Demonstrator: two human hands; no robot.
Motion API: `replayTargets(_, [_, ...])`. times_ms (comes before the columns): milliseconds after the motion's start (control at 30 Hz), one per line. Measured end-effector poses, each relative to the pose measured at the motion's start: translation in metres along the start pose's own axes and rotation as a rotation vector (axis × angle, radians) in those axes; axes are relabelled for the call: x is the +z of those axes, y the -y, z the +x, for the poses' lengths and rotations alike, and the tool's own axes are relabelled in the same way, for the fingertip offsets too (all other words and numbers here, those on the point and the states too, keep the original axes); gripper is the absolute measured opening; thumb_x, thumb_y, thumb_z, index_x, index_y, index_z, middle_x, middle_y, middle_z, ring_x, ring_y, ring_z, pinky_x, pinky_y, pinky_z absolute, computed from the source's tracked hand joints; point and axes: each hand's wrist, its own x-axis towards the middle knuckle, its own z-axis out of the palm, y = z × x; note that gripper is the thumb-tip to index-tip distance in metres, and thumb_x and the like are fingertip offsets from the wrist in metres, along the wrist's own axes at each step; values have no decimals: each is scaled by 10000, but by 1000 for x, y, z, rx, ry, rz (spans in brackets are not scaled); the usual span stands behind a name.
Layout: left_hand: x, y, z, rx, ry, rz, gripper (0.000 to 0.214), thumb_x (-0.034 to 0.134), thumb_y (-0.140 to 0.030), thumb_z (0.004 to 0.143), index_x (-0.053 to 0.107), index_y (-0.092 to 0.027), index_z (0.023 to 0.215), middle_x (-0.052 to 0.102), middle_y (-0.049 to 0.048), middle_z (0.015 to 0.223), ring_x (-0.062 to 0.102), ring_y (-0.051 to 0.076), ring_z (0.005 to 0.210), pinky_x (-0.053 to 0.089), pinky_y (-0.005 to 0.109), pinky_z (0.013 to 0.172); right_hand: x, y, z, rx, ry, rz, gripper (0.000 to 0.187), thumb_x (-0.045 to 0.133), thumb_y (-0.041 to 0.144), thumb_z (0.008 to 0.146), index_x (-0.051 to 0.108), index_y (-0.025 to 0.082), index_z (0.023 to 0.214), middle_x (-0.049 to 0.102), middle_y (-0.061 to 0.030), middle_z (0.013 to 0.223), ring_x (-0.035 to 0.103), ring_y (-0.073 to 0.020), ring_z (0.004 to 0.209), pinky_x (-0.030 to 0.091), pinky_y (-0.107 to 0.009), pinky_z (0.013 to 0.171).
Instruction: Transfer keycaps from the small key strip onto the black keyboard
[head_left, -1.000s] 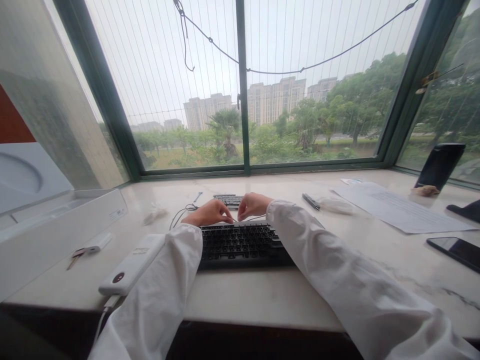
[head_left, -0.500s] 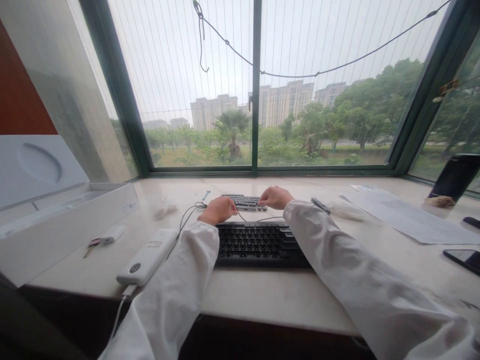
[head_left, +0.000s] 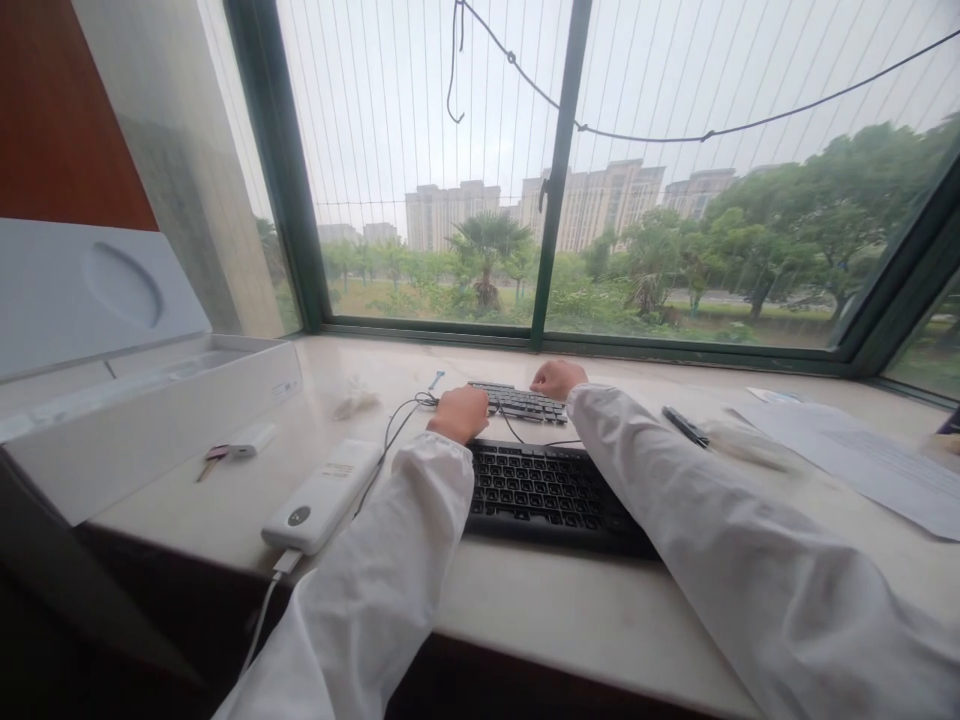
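My left hand (head_left: 459,414) rests at the near left end of a block of dark keycaps (head_left: 525,403), its fingers curled and mostly hidden behind the back of the hand. Just beyond the far right side of that block is my right hand (head_left: 559,379), closed, the fingertips pressed together. Anything small in either hand is not visible. Nearer to me lies a black keyboard (head_left: 544,490), partly covered on the right by my right sleeve. A thin black cable (head_left: 390,430) runs beside my left hand and between the keycaps and the keyboard.
To the left are a white power bank (head_left: 326,495) with a plugged-in cable, a key (head_left: 214,457), and an open white box (head_left: 150,440). A dark pen-like object (head_left: 684,427), a clear plastic bag (head_left: 750,443) and paper sheets (head_left: 862,450) lie to the right. Windows stand behind.
The view has turned and tilted, so the scene sits further right. My right hand has shifted slightly back, off the keycaps' right end. My left hand stays by their left end.
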Motion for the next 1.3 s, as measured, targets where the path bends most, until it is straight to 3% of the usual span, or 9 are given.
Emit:
replayTargets(467, [0, -4, -1, -13, 15, 101, 180, 596, -248, 800, 690, -174, 936, 681, 123, 984, 641, 244, 919, 500, 340, 805, 24, 19, 50, -63, 13, -55, 188, 700, 380, 726, 758, 298, 885, 709, -23, 1030, 613, -179, 917, 442, -247, 743])
replayTargets(933, [0, -4, -1, -6, -21, 85, 193, 586, -211, 804, 700, -142, 944, 682, 142, 945, 644, 247, 892, 501, 340, 785, 37, 22, 61, -77, 25, -98, 191, 699, 364, 733, 756, 295, 901, 705, -50, 1029, 613, -194, 913, 439, -265, 740])
replayTargets(1300, [-1, -4, -2, -12, -40, 106, 177, 570, -220, 805, 700, -159, 908, 691, 122, 938, 649, 236, 873, 506, 321, 772, 22, 17, 57, -65, -8, -100, 258, 666, 468, 758, 749, 290, 925, 705, -53, 1021, 618, -199, 879, 447, -298, 761])
